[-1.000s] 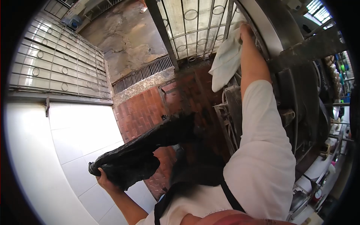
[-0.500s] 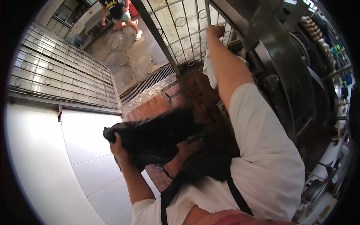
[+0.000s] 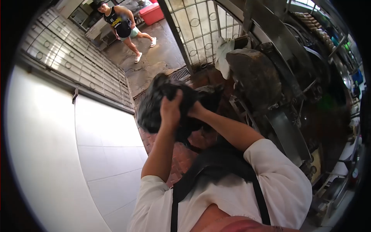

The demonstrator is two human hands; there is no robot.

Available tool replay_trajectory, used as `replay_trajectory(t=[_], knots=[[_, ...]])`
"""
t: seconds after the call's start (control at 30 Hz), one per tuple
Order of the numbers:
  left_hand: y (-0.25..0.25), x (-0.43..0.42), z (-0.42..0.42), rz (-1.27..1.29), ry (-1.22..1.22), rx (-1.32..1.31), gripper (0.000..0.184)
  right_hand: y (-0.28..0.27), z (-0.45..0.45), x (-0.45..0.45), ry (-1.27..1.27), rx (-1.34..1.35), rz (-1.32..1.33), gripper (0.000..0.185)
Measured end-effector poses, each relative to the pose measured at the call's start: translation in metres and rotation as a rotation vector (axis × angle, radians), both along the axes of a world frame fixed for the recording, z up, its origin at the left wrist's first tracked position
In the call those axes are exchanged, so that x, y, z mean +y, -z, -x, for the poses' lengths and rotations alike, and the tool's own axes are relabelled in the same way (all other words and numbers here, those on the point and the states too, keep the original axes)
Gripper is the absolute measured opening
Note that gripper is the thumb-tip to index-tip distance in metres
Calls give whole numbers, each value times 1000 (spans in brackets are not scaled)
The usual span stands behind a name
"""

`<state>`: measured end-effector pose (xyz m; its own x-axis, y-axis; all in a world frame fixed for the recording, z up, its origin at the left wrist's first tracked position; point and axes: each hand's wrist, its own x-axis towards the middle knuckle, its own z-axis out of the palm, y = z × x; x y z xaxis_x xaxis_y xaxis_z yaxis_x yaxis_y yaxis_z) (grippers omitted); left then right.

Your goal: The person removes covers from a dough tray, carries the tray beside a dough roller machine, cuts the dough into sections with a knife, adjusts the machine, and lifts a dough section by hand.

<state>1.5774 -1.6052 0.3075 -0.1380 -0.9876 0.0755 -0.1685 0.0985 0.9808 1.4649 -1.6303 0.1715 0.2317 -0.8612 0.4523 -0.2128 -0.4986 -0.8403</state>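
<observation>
A crumpled black plastic bag (image 3: 152, 104) is held up in front of my chest. My left hand (image 3: 171, 108) grips it near the middle, with the thumb raised and fingers closed into the folds. Close beside it, my right hand (image 3: 196, 110) is on the bag's right part, its fingers mostly hidden by the black material. Below the bag I wear a black apron (image 3: 216, 166) over a white shirt.
Ahead, another person (image 3: 123, 27) stands in the wet passage near a red tub (image 3: 152, 14). Heavy metal machinery (image 3: 257, 77) fills the right side, with a white cloth (image 3: 224, 58) hanging by it. A white tiled wall (image 3: 112, 158) runs along the left.
My right hand has come back from the cloth by the machinery and joined my left on the bag. The bag is now bunched and farther forward. The other person has turned and come into fuller view.
</observation>
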Motion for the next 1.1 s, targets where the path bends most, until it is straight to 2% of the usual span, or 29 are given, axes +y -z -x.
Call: replay_trajectory(t=[0.03, 0.07, 0.1, 0.13, 0.17, 0.2, 0.23, 0.3, 0.33, 0.37, 0.4, 0.47, 0.5, 0.57, 0.6, 0.67, 0.7, 0.77, 0.83, 0.9, 1.0, 1.03, 1.1], knots=[[-13, 19, 8, -133, 97, 322, 46, -13, 7, 15, -28, -407, -251, 48], [-7, 32, 4, -25, 112, 265, 57, -12, 18, 12, 125, -372, -182, 43], [-6, 36, -4, 108, 126, 207, 69, -15, 37, 0, 304, -210, -77, 40], [-16, 40, -13, 301, 151, 9, 78, -17, 55, -12, 501, -45, 6, 38], [-20, 53, -21, 456, 179, -198, 86, -18, 65, -3, 736, 252, 72, 38], [-23, 65, -24, 607, 216, -400, 95, -17, 64, 3, 651, 66, -138, 40], [-15, 72, -22, 566, 211, -473, 100, -22, 63, 13, 560, -119, -348, 43], [31, 79, -10, 477, 208, -617, 108, -88, 51, 59, 344, -328, -857, 51], [72, 75, -5, 434, 150, -413, 91, -65, 37, 61, 321, -301, -635, 55], [71, 76, 1, 157, 129, -301, 75, -44, 30, 62, 300, -271, -409, 62], [70, 75, 7, -117, 108, -186, 60, -45, 34, 76, 309, -233, -305, 71], [92, 74, 8, -366, -18, 88, 44, -56, 47, 111, 332, -152, -102, 91], [107, 73, 9, -491, -83, 229, 37, -68, 62, 134, 353, 150, 20, 97], [131, 72, 0, -612, 216, 201, 35, -86, 102, 182, 378, 760, 258, 110], [137, 78, 5, -675, 366, 182, 34, -72, 114, 204, 296, 676, 143, 106], [121, 106, 54, -552, 660, 24, 37, -31, 135, 234, 137, 489, -79, 98], [114, 122, 79, -488, 802, -56, 39, -16, 152, 242, 136, 344, -148, 92], [114, 139, 122, -269, 750, -310, 50, 13, 187, 259, 124, 55, -282, 79], [102, 163, 144, -13, 632, -474, 65, 38, 220, 276, 517, -1, -347, 64], [74, 185, 157, 298, 458, -548, 82, 116, 267, 281, 868, 127, -500, 64], [94, 209, 151, 258, 560, -550, 105, 110, 289, 306, 770, -68, -404, 62], [112, 211, 149, 208, 571, -564, 120, 94, 285, 312, 617, -175, -486, 63], [133, 216, 153, 41, 633, -308, 117, 42, 259, 313, 300, -378, -629, 65]])
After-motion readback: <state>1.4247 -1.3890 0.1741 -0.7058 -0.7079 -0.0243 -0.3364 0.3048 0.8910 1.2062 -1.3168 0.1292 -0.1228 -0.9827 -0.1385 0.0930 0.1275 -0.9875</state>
